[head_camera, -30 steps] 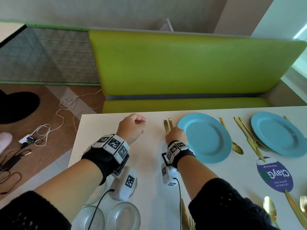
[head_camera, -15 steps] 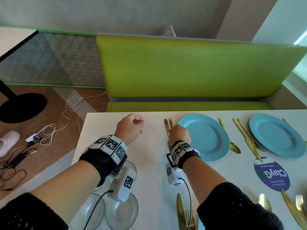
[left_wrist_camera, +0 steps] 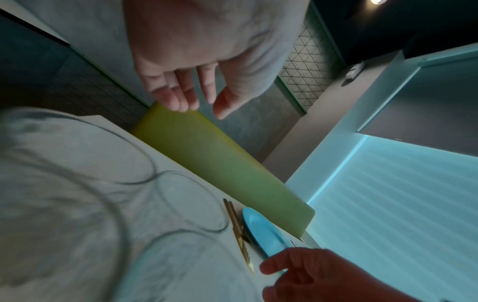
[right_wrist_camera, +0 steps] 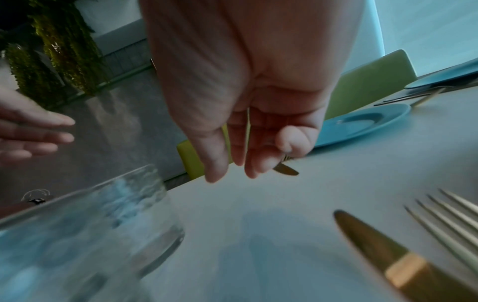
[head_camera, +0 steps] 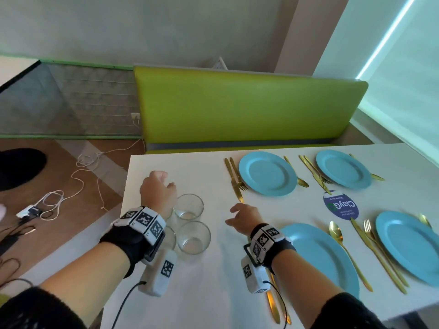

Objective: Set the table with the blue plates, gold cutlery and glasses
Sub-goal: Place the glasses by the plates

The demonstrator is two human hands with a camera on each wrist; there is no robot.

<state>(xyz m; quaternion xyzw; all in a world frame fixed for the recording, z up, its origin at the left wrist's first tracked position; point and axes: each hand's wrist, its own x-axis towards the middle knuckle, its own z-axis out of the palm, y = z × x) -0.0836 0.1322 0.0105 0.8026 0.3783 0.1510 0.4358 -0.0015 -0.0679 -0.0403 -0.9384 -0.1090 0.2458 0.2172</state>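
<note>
Several blue plates lie on the white table, the nearest to my hands being the far-left plate and the near-left plate. A gold knife and fork lie left of the far-left plate. My right hand hovers just short of the knife tip, fingers relaxed and holding nothing. My left hand hangs empty above three clear glasses, fingers loose. One glass is partly hidden by my left wrist.
More gold cutlery flanks every plate; a knife and fork lie under my right wrist. A round purple sticker sits mid-table. A green bench runs along the far edge. Cables trail on the floor to the left.
My right hand has let go of the knife and fork beside the far-left plate and drawn back toward me. My left hand now hangs over the glasses with looser fingers.
</note>
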